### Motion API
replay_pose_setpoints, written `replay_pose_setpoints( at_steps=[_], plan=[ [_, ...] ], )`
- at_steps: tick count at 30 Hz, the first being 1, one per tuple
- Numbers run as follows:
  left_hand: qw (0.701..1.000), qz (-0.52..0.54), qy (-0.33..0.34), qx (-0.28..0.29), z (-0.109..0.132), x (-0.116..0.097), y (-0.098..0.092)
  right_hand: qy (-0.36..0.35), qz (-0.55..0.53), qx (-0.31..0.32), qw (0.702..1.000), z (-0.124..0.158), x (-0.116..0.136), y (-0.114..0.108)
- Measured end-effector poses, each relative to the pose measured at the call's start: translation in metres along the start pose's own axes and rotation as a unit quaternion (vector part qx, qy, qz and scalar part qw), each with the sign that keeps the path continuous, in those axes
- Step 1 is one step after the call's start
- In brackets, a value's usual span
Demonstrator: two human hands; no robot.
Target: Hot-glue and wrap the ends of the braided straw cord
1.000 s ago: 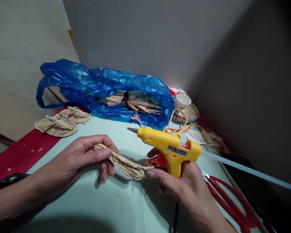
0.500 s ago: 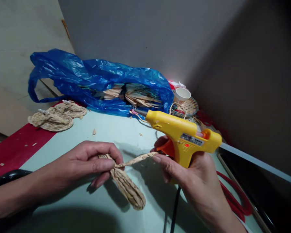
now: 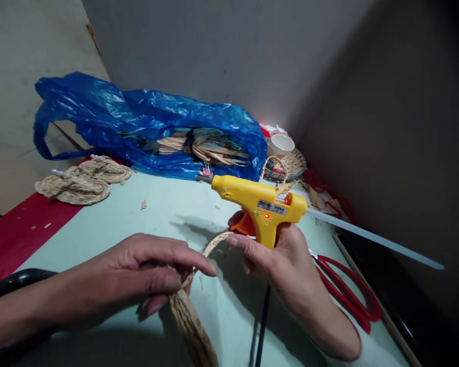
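My left hand (image 3: pixel 149 272) pinches a coiled braided straw piece (image 3: pixel 191 326) near its upper end, the index finger stretched out to the right. From there a thin twisted cord (image 3: pixel 214 243) curves up to my right hand (image 3: pixel 275 250), whose thumb presses its end. The same right hand holds a yellow glue gun (image 3: pixel 258 196) by the handle, nozzle pointing left. Its red light is lit, and a long clear glue stick (image 3: pixel 375 237) sticks out of the back. Part of the braided piece lies hidden behind my left fingers.
A blue plastic bag (image 3: pixel 137 112) with straw strips (image 3: pixel 214 148) lies at the back. Two braided pieces (image 3: pixel 72 188) sit at left on red cloth (image 3: pixel 19 229). Red-handled scissors (image 3: pixel 348 290) are at right. A white cup (image 3: pixel 282 145) stands by a woven basket (image 3: pixel 296 163).
The glue gun and my right hand have moved left. The cord now bends upward more, and the braided piece hangs lower. My left index finger has stretched out.
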State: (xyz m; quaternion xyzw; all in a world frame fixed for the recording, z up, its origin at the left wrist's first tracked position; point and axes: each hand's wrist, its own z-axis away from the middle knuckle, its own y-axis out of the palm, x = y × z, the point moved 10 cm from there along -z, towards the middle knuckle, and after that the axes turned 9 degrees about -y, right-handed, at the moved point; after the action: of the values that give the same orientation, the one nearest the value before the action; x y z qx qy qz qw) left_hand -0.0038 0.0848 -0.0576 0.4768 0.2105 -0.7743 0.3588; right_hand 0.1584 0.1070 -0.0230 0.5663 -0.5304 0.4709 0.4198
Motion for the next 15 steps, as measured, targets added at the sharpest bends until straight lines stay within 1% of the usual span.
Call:
replay_pose_setpoints(
  at_steps=[3, 9, 12, 15],
  plan=[
    [1.0, 0.017, -0.015, 0.014, 0.001, 0.004, 0.004, 0.008, -0.017, -0.004, 1.0, -0.001, -0.005, 0.001],
    [0.999, 0.052, 0.015, -0.005, 0.004, 0.0, 0.001, 0.022, -0.021, -0.003, 1.0, -0.002, -0.009, 0.002],
    [0.999, 0.043, 0.018, -0.006, 0.004, 0.0, -0.003, 0.008, 0.013, -0.024, 1.0, 0.0, -0.002, -0.006],
    [0.999, 0.04, 0.029, -0.015, 0.004, -0.003, -0.011, -0.009, 0.043, -0.066, 0.997, 0.004, 0.008, -0.022]
  ],
)
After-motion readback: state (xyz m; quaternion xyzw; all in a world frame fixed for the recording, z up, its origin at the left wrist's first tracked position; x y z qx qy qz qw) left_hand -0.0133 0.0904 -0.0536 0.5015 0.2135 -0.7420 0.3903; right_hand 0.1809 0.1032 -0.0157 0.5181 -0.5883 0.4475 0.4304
